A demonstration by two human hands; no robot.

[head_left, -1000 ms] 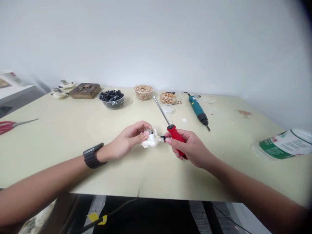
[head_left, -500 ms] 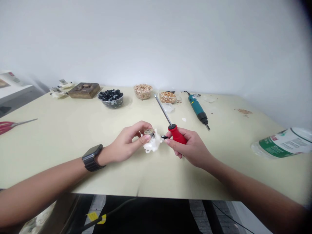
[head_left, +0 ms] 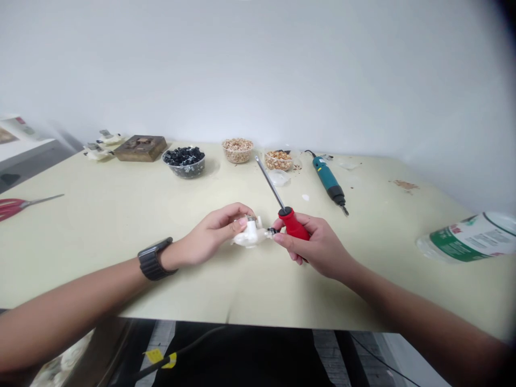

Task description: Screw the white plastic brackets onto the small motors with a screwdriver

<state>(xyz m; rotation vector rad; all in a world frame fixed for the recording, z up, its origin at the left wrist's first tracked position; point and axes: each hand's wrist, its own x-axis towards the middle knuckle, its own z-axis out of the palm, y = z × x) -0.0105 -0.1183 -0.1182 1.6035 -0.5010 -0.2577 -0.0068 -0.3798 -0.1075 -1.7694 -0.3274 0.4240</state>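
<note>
My left hand (head_left: 215,231) grips a white plastic housing (head_left: 250,236) with a small metal part set in its top, thumb in front and fingers behind. My right hand (head_left: 318,244) is wrapped round the red handle of a screwdriver (head_left: 294,223), whose metal shaft points up and away to the left. Between the right thumb and forefinger is a small black part (head_left: 273,231), touching the right end of the housing. Whether that black part is fixed to the housing I cannot tell.
Along the back stand a metal block (head_left: 140,149), a bowl of black parts (head_left: 184,162) and two tubs of small brass-coloured pieces (head_left: 237,150). A teal electric screwdriver (head_left: 328,181) lies at right, near a plastic jar (head_left: 470,236). Red scissors (head_left: 14,207) lie at far left.
My left hand has turned the white housing, so its metal part now faces away and its side shows. The right hand keeps the screwdriver and black part nearly in place.
</note>
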